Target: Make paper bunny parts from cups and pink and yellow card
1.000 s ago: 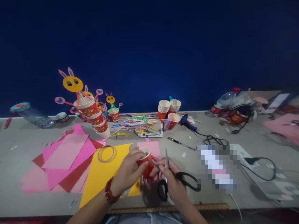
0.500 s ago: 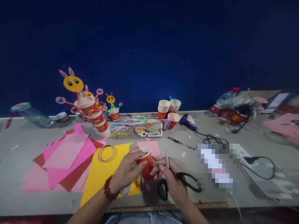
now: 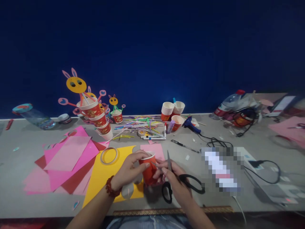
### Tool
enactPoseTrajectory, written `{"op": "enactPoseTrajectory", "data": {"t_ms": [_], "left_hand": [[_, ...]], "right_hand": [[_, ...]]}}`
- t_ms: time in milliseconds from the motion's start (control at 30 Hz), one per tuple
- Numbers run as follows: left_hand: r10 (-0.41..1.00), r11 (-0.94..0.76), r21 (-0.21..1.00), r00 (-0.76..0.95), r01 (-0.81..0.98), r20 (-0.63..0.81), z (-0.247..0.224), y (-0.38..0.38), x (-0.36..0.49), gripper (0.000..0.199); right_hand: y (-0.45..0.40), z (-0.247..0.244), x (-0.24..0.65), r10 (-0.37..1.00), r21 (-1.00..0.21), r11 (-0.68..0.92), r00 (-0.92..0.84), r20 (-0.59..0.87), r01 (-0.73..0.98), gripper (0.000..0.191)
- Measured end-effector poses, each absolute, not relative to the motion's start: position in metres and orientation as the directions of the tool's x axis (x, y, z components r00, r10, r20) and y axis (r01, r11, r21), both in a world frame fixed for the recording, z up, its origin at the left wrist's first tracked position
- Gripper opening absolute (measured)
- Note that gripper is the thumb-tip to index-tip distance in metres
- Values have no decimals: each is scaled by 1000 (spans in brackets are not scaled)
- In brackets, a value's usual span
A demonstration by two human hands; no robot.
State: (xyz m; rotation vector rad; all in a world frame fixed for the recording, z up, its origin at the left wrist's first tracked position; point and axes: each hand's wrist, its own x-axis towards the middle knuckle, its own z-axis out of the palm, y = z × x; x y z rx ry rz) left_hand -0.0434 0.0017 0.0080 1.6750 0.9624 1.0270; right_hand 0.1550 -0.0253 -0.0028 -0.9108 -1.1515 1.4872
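Observation:
A red paper cup (image 3: 149, 175) with a white rim stands upright in my left hand (image 3: 130, 168), whose thumb and fingers wrap its upper side. My right hand (image 3: 177, 181) is closed on black-handled scissors (image 3: 192, 183). The scissors' blades are spread apart: one points upward, and the other reaches toward the cup's wall. Fingertips of my right hand lie close against the cup's right side; whether they press on it I cannot tell. Below the cup is yellow paper (image 3: 102, 181) with round holes cut in it, and behind it a pink sheet (image 3: 154, 149).
Pink and red sheets (image 3: 68, 156) lie to the left, near a tape roll (image 3: 109, 156). Behind are decorated stacked cups (image 3: 98, 120), colourful straws (image 3: 140, 125), a cup stack (image 3: 167, 111) and a blue glue gun (image 3: 191, 125). A pen (image 3: 185, 146) and black cable (image 3: 216, 142) lie right.
Both hands stay nearly in place around the cup and scissors. The cup has shifted very slightly, and the view has moved a little.

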Motion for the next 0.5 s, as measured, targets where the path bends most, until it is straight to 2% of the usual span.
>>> {"op": "enactPoseTrajectory", "data": {"t_ms": [200,500], "left_hand": [[917,-233,971,346,54,200,2,8,-48,21],[923,-217,972,343,94,173,-5,10,-47,23]], "right_hand": [[-21,8,159,986,-958,-72,-165,-26,-279,21],[-23,-5,160,980,-968,-50,-201,1,-247,26]]}}
